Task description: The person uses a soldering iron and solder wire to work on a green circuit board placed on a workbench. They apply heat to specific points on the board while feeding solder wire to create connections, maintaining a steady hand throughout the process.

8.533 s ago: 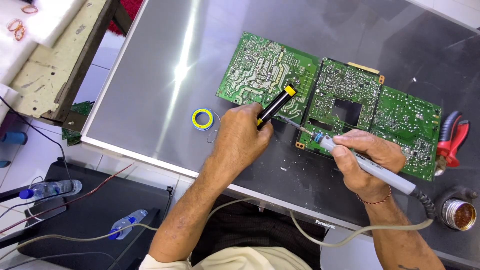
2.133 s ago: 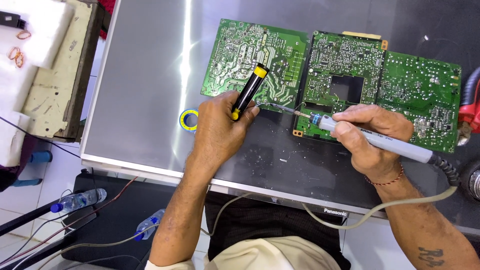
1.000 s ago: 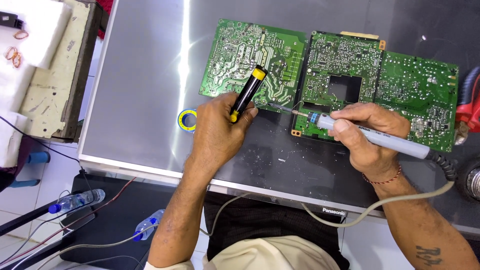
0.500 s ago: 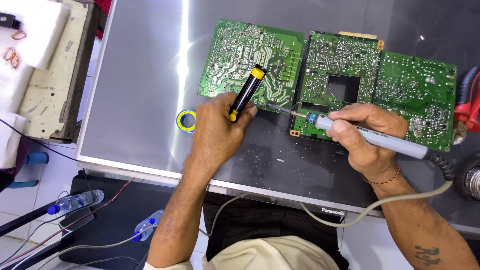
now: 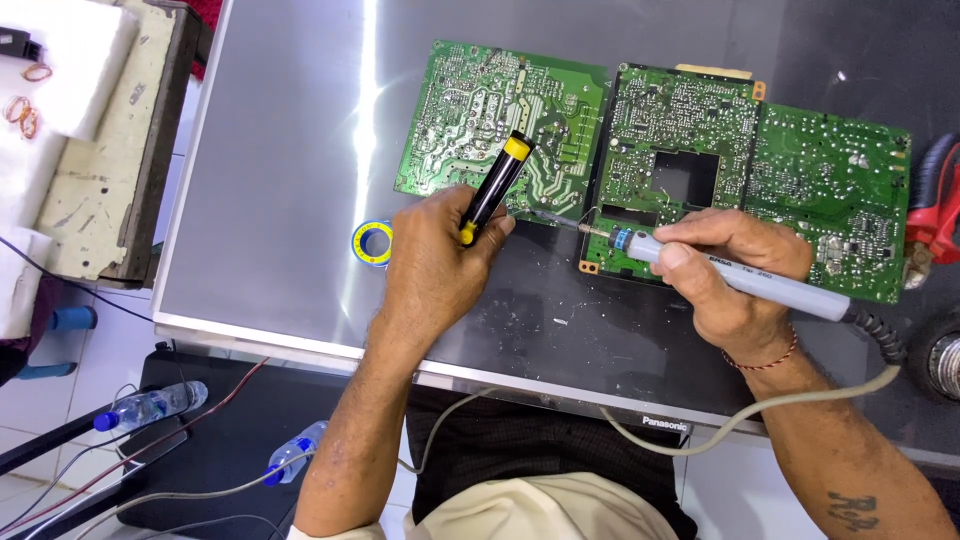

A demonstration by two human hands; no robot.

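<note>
Both hands clamp tools: left (image 5: 435, 265) a screwdriver (image 5: 493, 186), right (image 5: 735, 280) a soldering iron (image 5: 740, 285).

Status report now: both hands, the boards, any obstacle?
Left hand grips black-yellow tool. Right hand holds soldering iron, tip at green circuit boards. Yellow tape roll beside left hand, not blocking.

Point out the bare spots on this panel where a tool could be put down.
Free: the wide grey stretch of the panel left of the left circuit board, above the yellow tape roll. Also the dark strip between both hands. Crowded: the boards, and the red pliers at the right edge.
</note>
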